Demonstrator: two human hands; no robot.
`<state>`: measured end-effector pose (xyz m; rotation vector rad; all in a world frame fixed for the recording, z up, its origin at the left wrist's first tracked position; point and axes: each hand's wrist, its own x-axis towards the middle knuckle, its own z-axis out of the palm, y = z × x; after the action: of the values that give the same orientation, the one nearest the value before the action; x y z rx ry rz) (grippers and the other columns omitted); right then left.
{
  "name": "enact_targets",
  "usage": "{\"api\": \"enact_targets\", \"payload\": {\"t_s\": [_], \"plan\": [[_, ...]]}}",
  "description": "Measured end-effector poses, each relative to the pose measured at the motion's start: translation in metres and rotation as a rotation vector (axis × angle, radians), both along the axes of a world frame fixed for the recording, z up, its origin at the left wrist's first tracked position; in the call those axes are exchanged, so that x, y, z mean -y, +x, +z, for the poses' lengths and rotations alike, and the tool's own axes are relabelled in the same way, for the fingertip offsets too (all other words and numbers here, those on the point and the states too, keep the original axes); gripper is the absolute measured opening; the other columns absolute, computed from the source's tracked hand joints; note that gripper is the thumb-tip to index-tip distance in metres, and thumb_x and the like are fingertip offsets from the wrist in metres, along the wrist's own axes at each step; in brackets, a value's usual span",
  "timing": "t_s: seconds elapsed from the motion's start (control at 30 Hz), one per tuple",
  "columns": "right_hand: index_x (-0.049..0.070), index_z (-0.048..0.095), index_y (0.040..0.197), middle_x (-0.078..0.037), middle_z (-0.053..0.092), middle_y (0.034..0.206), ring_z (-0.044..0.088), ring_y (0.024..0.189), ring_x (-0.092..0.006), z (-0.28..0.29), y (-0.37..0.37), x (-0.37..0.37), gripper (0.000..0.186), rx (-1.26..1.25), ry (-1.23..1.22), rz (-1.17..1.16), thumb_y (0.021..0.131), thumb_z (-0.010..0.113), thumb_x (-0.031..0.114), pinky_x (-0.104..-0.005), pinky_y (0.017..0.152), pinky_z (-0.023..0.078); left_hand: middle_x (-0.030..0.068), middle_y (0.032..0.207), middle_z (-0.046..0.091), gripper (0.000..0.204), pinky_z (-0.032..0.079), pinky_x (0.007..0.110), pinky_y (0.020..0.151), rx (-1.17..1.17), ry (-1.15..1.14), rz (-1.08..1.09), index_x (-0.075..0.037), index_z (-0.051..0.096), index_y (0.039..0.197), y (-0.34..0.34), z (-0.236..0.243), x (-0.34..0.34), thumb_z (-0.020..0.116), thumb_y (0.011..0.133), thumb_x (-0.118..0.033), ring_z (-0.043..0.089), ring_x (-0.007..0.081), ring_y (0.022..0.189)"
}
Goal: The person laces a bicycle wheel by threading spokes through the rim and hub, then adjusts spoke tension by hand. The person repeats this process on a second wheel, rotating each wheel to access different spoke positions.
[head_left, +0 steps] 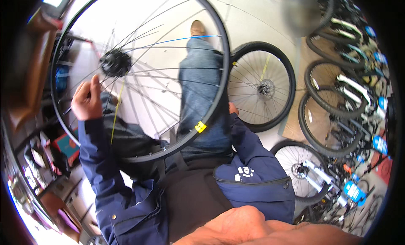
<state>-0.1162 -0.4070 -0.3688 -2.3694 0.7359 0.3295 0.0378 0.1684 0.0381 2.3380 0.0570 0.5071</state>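
A large black bicycle rim (pixel 226 49) without a tyre stands before me over my legs, laced with dark spokes, one blue spoke (pixel 177 39) and one yellow spoke (pixel 118 103). Its black hub (pixel 115 63) lies at the left of the ring, and a yellow sticker (pixel 200 127) marks the near side. Just below the hub is my left hand (pixel 87 99), fingers curled and thumb side up among the spokes; anything pinched there is too small to make out. Only a bit of my right hand (pixel 233 109) shows, beside my thigh and a tyred wheel (pixel 288 72); its fingers are hidden.
Several bicycles with black tyres (pixel 310 106) crowd the right side, beside brown cardboard (pixel 294 122) on the pale floor (pixel 253 17). Another wheel with a disc rotor (pixel 300 170) is at lower right. Cluttered shelving (pixel 25 156) and a brown wooden piece (pixel 38 63) line the left.
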Motion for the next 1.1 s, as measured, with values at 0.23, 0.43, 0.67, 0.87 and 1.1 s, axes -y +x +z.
{"api": "enact_targets", "payload": {"t_s": [0.23,0.43,0.67,0.87,1.1], "plan": [[0.005,0.071,0.120,-0.018,0.078,0.112,0.075,0.107,-0.0368,-0.016,-0.009,0.071,0.047,0.142,-0.311,-0.440,0.089,0.090,0.035,-0.0465,0.100,0.058,0.0017,0.068,0.056,0.043,0.039,0.028,0.061,-0.038,0.013,0.041,0.003,0.067,0.078,0.001,-0.015,-0.013,0.074,0.111,-0.023,0.047,0.0080,0.065],[-0.005,0.067,0.132,-0.031,0.074,0.132,0.070,0.125,-0.0478,0.001,0.023,0.072,0.085,-0.076,-0.228,-0.576,0.082,0.092,0.059,-0.0526,0.107,0.057,0.0014,0.067,0.054,0.052,0.037,0.027,0.061,-0.060,0.056,0.058,0.000,0.062,0.072,0.003,-0.017,-0.017,0.071,0.113,-0.030,0.048,0.0081,0.064],[-0.004,0.066,0.135,-0.031,0.073,0.136,0.071,0.128,-0.0467,-0.037,0.048,0.089,0.092,-0.379,-0.245,-0.497,0.077,0.093,0.062,-0.0527,0.110,0.057,-0.0007,0.070,0.053,0.047,0.037,0.026,0.062,-0.064,-0.008,0.018,0.000,0.062,0.073,0.005,-0.015,-0.015,0.068,0.114,-0.022,0.046,0.0065,0.066],[-0.001,0.062,0.131,-0.027,0.077,0.124,0.077,0.115,-0.0452,-0.046,0.048,0.093,0.067,-0.372,-0.357,-0.274,0.078,0.090,0.030,-0.0511,0.103,0.062,0.0043,0.065,0.051,0.042,0.036,0.032,0.057,0.007,0.081,0.008,0.001,0.062,0.073,0.004,-0.010,-0.005,0.076,0.108,-0.016,0.045,0.0114,0.060],[0.000,0.057,0.146,-0.028,0.068,0.142,0.068,0.132,-0.0442,-0.013,0.011,0.106,0.066,-0.355,-0.411,-0.110,0.090,0.085,0.019,-0.0487,0.114,0.055,0.0059,0.065,0.056,0.041,0.040,0.033,0.057,-0.009,0.117,0.025,0.000,0.066,0.074,0.005,-0.003,-0.001,0.077,0.108,-0.021,0.049,0.0140,0.059]]}}
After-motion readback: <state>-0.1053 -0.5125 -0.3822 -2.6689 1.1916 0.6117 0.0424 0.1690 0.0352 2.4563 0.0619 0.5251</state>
